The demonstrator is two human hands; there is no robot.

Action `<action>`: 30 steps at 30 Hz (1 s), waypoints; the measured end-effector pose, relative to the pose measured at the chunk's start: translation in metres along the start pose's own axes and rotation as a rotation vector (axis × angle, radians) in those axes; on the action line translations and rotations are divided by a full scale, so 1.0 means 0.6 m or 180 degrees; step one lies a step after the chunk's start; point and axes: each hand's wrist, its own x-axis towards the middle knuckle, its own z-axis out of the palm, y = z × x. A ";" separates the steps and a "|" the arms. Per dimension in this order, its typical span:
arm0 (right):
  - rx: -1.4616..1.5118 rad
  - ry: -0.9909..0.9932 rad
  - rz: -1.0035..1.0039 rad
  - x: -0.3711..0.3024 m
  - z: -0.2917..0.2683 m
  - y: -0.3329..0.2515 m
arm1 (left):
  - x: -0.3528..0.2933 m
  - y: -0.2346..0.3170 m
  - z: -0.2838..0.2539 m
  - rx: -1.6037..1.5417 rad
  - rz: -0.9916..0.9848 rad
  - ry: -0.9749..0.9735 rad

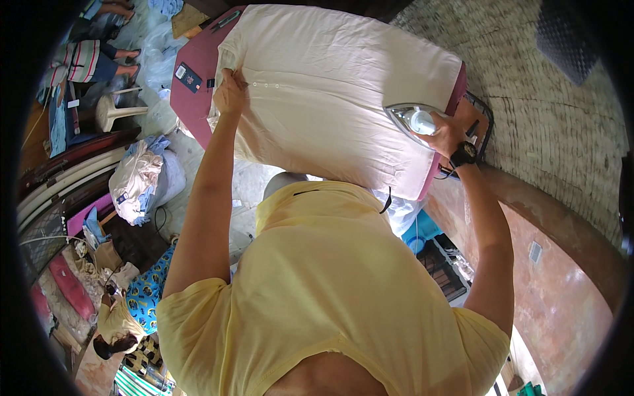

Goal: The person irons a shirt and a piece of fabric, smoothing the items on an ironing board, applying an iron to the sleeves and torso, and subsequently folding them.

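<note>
The cloth edge between the fingers of the left hand (229, 92) was hidden by the hand itself. The right hand (447, 136) covered most of the handle of the iron (399, 117), whose underside was out of view. The pale garment (317, 86) concealed most of the top of the table (191, 111). Print on the dark tag (188, 77) and the dial of the black watch (464, 154) were too small to read. The yellow shirt (343, 264) blocked most of the person's legs. At far left, the dark rim cut off the upper bodies of people (84, 61); a striped cloth (135, 383), near left, ran off the lower edge.
</note>
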 end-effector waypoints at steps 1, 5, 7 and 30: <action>-0.0007 -0.0001 -0.0036 0.010 0.004 -0.003 | 0.000 -0.002 0.000 0.0010 0.0010 0.0004; -0.0007 -0.0121 -0.0063 0.053 0.009 -0.041 | 0.000 -0.007 -0.001 0.0020 0.0029 -0.0086; -0.0023 -0.0213 -0.0119 0.076 0.014 -0.061 | 0.000 -0.013 0.003 -0.0016 0.0013 -0.0028; 0.0347 -0.0660 0.0021 0.244 0.032 -0.259 | 0.006 -0.043 0.017 -0.0424 0.0341 0.0514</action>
